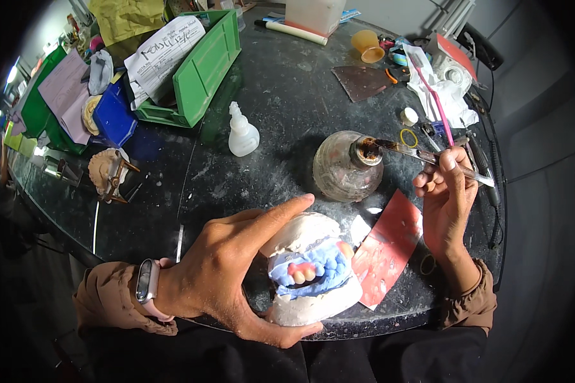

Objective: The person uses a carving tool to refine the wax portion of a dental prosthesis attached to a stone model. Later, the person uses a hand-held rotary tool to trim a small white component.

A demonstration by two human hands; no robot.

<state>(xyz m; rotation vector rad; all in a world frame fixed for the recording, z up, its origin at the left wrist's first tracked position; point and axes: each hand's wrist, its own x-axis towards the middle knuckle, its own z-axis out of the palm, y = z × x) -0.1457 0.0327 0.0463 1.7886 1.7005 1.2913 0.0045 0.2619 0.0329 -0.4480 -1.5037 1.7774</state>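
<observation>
My left hand (233,268) grips a hinged-looking pair of white plaster dental casts (313,300) with blue material, several tooth-coloured crowns (303,276) and pink wax between them. Raised at the right, my right hand (444,191) has its fingers closed on a metal spatula (409,151), whose darkened tip is at the blackened neck of a glass spirit burner (345,173); whether a flame burns cannot be made out. A pink wax sheet (390,249) lies between the casts and my right wrist.
Green bins (207,64) with papers and a blue bin (112,124) stand back left, near another cast (105,172). A white dropper bottle (243,137) is mid-table. Brown cup (367,45), dark plate (358,83), pink-handled tool (434,96) and cabled handpiece (489,185) are right.
</observation>
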